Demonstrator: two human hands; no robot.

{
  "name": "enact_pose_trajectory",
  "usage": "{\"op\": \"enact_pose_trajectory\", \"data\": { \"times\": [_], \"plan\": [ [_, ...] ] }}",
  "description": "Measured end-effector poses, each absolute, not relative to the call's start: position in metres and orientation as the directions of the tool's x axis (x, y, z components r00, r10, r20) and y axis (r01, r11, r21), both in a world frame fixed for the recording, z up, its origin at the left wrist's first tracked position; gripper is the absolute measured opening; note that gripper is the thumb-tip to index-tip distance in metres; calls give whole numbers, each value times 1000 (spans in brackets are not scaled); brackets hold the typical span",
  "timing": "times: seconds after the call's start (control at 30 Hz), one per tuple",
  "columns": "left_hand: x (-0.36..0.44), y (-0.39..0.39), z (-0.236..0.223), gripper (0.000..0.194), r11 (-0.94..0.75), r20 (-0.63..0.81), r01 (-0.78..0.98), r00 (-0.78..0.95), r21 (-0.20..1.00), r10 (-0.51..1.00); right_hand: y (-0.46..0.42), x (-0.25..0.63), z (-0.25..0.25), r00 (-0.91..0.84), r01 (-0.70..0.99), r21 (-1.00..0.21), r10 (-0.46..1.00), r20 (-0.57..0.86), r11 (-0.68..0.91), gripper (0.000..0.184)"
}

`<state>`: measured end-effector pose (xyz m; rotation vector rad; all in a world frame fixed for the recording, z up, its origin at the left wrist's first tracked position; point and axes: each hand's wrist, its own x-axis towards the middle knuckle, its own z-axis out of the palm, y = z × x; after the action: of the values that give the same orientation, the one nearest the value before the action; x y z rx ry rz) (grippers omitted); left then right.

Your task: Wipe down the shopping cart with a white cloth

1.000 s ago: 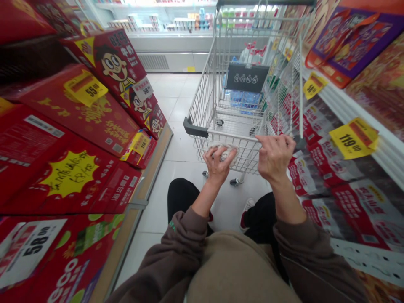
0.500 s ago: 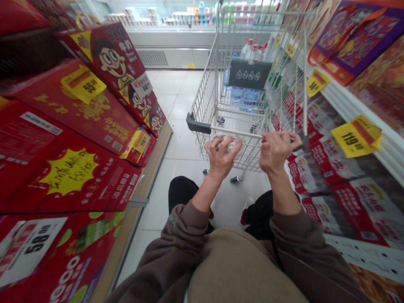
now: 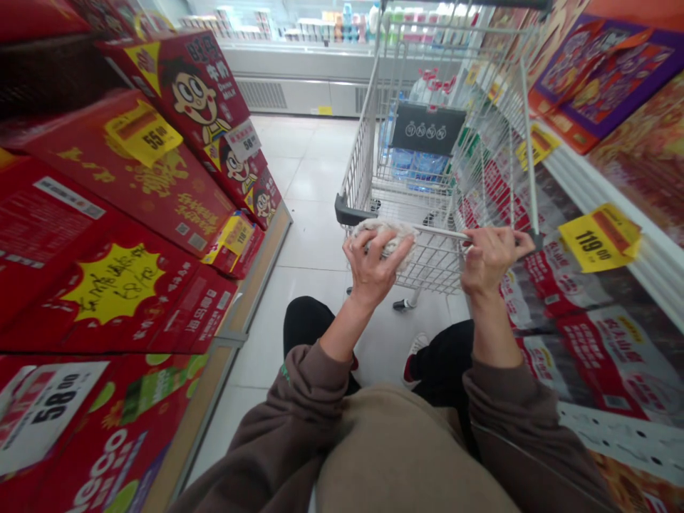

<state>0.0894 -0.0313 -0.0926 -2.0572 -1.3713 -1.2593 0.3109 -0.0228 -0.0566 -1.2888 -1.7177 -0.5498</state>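
Note:
My left hand (image 3: 374,267) curls over a crumpled pale bundle (image 3: 387,239), possibly cloth or netting, holding it against the handle of a wire shopping cart (image 3: 358,157). My right hand (image 3: 489,260) is closed around the cart's metal handle bar (image 3: 438,230), towards its right end. A black plastic cap (image 3: 347,210) ends the handle on the left. Inside the cart lie packs of bottled water in blue wrap (image 3: 417,171) and white bottles (image 3: 430,89), partly hidden behind a black panel (image 3: 427,128).
Red boxes with a cartoon face (image 3: 192,92) and yellow price tags (image 3: 144,132) are stacked on my left. A shelf of packaged goods (image 3: 588,335) runs along my right. White floor tiles (image 3: 315,178) lie ahead, with a refrigerated case (image 3: 299,57) beyond.
The cart and both hands have shifted right in view. My right hand sits further right along the handle bar, and my left hand still holds the bundle.

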Motion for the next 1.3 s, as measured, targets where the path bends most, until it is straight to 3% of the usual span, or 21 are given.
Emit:
{"op": "enact_pose_trajectory", "data": {
  "times": [0.17,0.4,0.6,0.8,1.03,1.3],
  "plan": [
    [93,-34,-101,41,-461,804,868,137,184,578,-24,321,-55,-55,922,-173,560,827,346,65],
    [76,-37,-95,58,-419,839,857,-27,299,543,-34,311,-48,-40,936,-211,682,730,281,50],
    [61,-26,-118,54,-343,777,886,-31,313,629,-26,300,-55,-75,937,-173,660,747,303,54],
    [46,-16,-107,46,-327,804,880,-96,344,587,-17,305,-56,-75,935,-163,623,779,316,63],
    [32,0,-125,44,-374,755,858,-24,352,655,-6,315,-56,-73,941,-169,663,745,293,70],
    [26,12,-111,39,-403,771,837,-34,369,636,1,333,-57,-66,940,-187,689,722,286,72]
  ]
}}
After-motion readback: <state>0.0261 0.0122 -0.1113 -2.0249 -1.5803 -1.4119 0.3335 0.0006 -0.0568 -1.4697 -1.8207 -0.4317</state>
